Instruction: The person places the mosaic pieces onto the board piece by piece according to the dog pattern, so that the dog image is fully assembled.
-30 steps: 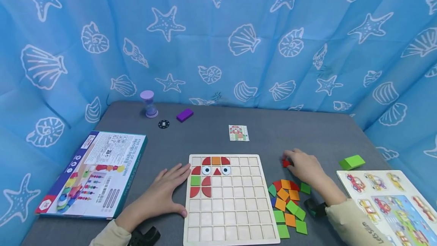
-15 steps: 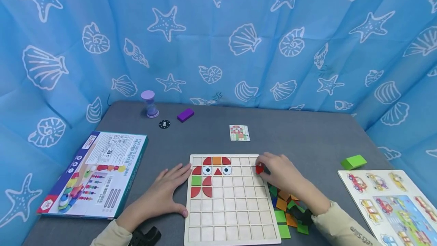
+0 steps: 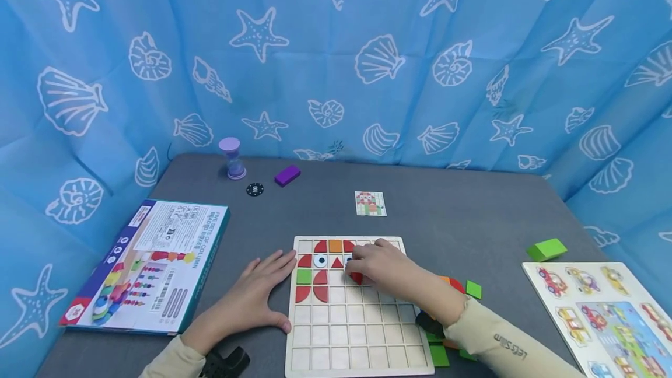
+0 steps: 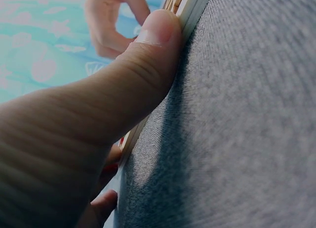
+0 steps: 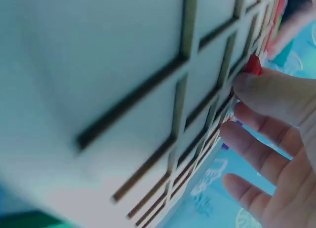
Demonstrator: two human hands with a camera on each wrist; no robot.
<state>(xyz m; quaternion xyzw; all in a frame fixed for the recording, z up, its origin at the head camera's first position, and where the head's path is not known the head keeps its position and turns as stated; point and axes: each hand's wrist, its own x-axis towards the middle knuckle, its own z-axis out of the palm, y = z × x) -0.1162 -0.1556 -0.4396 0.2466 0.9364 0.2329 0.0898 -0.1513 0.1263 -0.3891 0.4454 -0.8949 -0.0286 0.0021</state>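
A wooden grid board (image 3: 367, 331) lies on the grey table, with red, orange and green pieces and two eye tiles set in its upper left cells. My left hand (image 3: 257, 290) rests along the board's left edge, fingers spread; its thumb (image 4: 158, 35) touches the side in the left wrist view. Over the board's upper middle, my right hand (image 3: 385, 267) pinches a small red piece (image 5: 253, 65) between thumb and fingers, just below the right eye tile (image 3: 349, 259). Its exact shape is partly hidden by the fingers.
Loose green tiles (image 3: 440, 356) and other coloured pieces lie right of the board, partly under my right forearm. A printed pattern card (image 3: 370, 203) is behind it. A box (image 3: 152, 267) lies left; a vehicle puzzle (image 3: 604, 314) and green block (image 3: 546, 249) lie right.
My right hand has carried the red piece left from beside the loose tiles, past the board's right edge, to the cells under the eye tile. My left hand has stayed at the board's edge.
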